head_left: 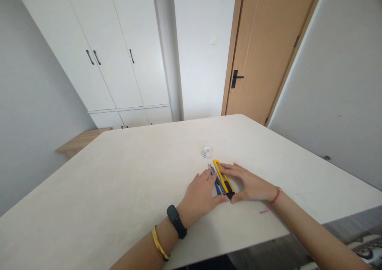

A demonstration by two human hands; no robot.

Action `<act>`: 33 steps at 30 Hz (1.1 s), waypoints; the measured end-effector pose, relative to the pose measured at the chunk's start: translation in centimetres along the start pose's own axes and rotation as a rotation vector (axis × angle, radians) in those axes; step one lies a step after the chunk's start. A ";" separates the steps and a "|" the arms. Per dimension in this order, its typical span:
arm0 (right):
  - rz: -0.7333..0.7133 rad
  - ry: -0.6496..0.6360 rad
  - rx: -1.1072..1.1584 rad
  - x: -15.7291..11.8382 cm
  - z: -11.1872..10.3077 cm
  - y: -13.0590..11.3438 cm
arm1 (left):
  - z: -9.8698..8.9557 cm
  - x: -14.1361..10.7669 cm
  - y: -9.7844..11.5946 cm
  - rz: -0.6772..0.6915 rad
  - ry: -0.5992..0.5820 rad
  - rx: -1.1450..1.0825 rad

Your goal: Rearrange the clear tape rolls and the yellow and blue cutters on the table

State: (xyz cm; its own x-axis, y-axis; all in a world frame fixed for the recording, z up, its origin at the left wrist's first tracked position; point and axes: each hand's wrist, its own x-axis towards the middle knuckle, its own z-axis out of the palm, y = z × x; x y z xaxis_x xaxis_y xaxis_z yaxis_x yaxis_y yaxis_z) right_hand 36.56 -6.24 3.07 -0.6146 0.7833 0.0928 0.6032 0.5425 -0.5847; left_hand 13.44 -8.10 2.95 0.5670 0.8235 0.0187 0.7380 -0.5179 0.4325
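A yellow utility knife (218, 169) with a black end lies slantwise on the white table. Close along its left side are slim blue tools (219, 187), one with a silvery tip; their exact kind is partly hidden by fingers. My left hand (201, 192) rests over the blue tools, fingertips on their upper part and thumb by the knife's lower end. From the other side, my right hand (252, 183) has its fingertips against the knife's right edge and its thumb at the black end. Just beyond the knife stands a roll of clear tape (207, 152).
The large white table (134, 174) extends away on both sides, with its near edge below my forearms. Past it are a white wardrobe (119, 83), a wooden door (262, 55) and a low wooden surface (82, 139) at the left. Patterned fabric (365, 248) shows at the lower right.
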 end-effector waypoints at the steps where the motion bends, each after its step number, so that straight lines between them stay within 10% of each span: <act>1: 0.000 0.001 0.001 0.0 0.0 -0.1 | 0.0 0.0 0.0 0.000 -0.003 -0.003; 33: 0.042 -0.011 -0.025 -0.1 -0.1 -0.9 | 0.2 0.0 -0.6 0.036 -0.003 -0.030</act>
State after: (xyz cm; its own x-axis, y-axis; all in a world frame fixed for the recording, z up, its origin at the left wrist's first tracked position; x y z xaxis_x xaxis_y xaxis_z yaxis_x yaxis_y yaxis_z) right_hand 36.14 -6.74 3.65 -0.5942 0.8021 0.0593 0.6411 0.5169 -0.5673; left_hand 13.07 -7.87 2.52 0.5941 0.8038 0.0324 0.7057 -0.5400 0.4587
